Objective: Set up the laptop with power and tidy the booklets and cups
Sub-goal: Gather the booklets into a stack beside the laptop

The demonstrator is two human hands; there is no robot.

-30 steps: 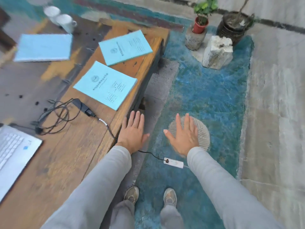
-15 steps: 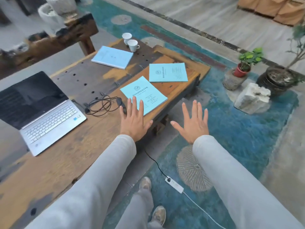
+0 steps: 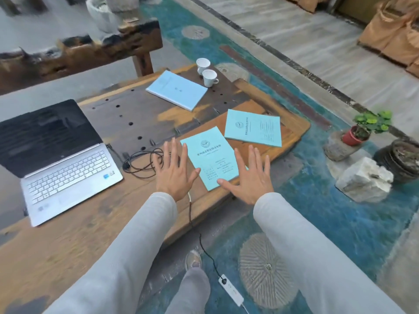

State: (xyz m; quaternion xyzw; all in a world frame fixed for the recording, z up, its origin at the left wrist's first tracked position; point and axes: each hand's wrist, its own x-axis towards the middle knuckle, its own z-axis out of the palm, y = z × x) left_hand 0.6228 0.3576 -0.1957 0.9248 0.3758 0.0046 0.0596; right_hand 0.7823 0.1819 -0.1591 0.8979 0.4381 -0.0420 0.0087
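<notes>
An open silver laptop (image 3: 63, 164) with a dark screen sits at the left of the wooden table (image 3: 68, 234). A coiled black charger cable (image 3: 142, 163) lies beside it and runs off the table edge to a white power strip (image 3: 231, 289) on the floor. Three light-blue booklets lie apart: a near booklet (image 3: 209, 156), a right booklet (image 3: 254, 128) and a far booklet (image 3: 176, 89). Two white cups (image 3: 206, 71) stand together at the far edge. My left hand (image 3: 173, 169) and my right hand (image 3: 250, 177) hover flat, fingers spread, on either side of the near booklet, holding nothing.
A dark wooden bench (image 3: 74, 55) stands behind the table. To the right on the blue-painted floor are a potted plant (image 3: 362, 129), a white rock (image 3: 362, 180) and a dark pot (image 3: 401, 158). My feet stand by the table's near edge.
The view has lifted and swung left from the floor to the table, bringing the laptop into sight. Both open hands have moved forward over the table to flank the near booklet.
</notes>
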